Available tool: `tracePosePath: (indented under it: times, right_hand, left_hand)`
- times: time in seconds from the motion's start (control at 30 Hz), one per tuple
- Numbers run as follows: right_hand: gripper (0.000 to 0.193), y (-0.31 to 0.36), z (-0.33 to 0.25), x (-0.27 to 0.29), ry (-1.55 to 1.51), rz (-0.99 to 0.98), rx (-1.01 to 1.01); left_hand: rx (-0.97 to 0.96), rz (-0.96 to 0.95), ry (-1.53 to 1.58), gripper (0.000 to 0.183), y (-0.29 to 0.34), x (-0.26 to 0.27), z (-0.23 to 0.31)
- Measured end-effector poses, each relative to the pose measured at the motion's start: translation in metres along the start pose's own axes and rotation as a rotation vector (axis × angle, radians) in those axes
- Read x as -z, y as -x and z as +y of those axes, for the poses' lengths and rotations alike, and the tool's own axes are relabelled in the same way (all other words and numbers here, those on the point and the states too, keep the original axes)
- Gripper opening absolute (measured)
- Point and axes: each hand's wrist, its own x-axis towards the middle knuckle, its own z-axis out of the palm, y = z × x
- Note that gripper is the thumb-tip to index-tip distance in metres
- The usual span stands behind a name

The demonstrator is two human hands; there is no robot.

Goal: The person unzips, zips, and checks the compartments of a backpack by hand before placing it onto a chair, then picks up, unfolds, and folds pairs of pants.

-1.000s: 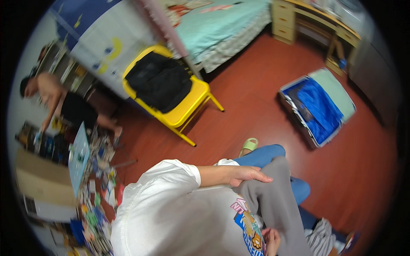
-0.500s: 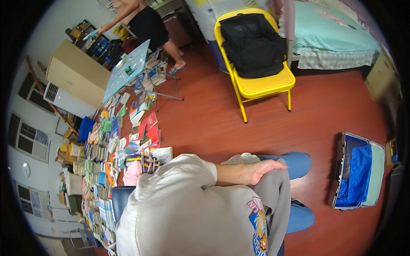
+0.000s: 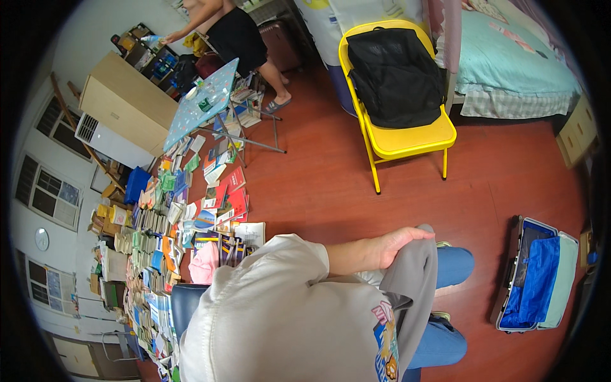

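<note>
My left hand (image 3: 396, 247) comes out of a loose, light short sleeve. Its fingers are closed over the upper edge of a grey cloth (image 3: 412, 275), which hangs in folds across my lap. I cannot tell whether this cloth is a separate garment or part of my shirt. My light shirt (image 3: 273, 325) with a coloured print fills the lower middle. Beyond the cloth, my knees in blue jeans (image 3: 453, 266) point toward the right of the picture. My right hand is out of sight.
A yellow folding chair (image 3: 407, 143) bears a black backpack (image 3: 398, 79). An open suitcase (image 3: 509, 280) with blue lining lies right. Books (image 3: 153, 223) heap along the left, near a blue folding table (image 3: 213, 95). Another person (image 3: 238, 38) stands behind it. A bed (image 3: 509, 70) is far right.
My left hand has gone from resting over the grey cloth to gripping its edge, lifting it slightly. The whole view has shifted a little. The other person still stands by the shelf.
</note>
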Motion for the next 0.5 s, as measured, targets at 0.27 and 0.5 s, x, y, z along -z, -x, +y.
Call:
tracePosePath:
  times: [0.27, 0.5]
  right_hand:
    - [0.060, -0.004, -0.014, 0.011, -0.045, 0.115, 0.055]
    - [0.056, 0.058, 0.028, 0.168, -0.252, 0.562, 0.124]
  left_hand:
    - [-0.076, -0.054, 0.039, 0.027, 0.010, -0.011, 0.032]
    - [-0.060, -0.075, -0.363, 0.022, -0.018, -0.054, 0.033]
